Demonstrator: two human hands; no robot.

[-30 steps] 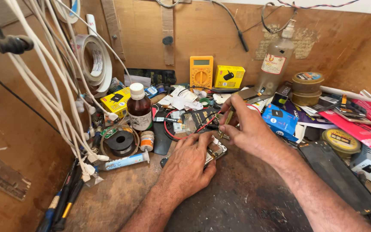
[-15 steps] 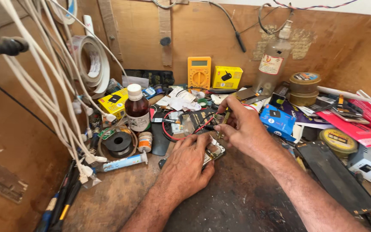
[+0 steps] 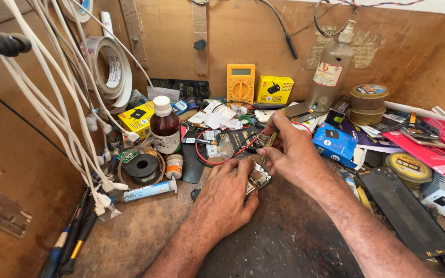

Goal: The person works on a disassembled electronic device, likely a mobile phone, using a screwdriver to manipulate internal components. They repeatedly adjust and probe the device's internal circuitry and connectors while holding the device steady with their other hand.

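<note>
My left hand (image 3: pixel 222 201) lies flat on the dark work mat and pins down a small opened device with an exposed circuit board (image 3: pixel 258 177). My right hand (image 3: pixel 290 149) hovers just above and behind the board, its fingers pinched on a thin metal tool (image 3: pixel 269 144) whose tip points down at the board. A red wire (image 3: pixel 217 160) loops on the bench just behind my left hand. Much of the board is hidden under my fingers.
A brown glass bottle (image 3: pixel 164 126), a solder spool (image 3: pixel 141 166) and a white tube (image 3: pixel 148 191) stand to the left. White cables (image 3: pixel 52 103) hang at left. A yellow multimeter (image 3: pixel 240 82), yellow box (image 3: pixel 274 89), clear bottle (image 3: pixel 329 72), blue box (image 3: pixel 336 144) and black phone panel (image 3: pixel 405 211) crowd the back and right.
My right hand has drawn in slightly toward the board with the tool. My left hand stays pressed on the device.
</note>
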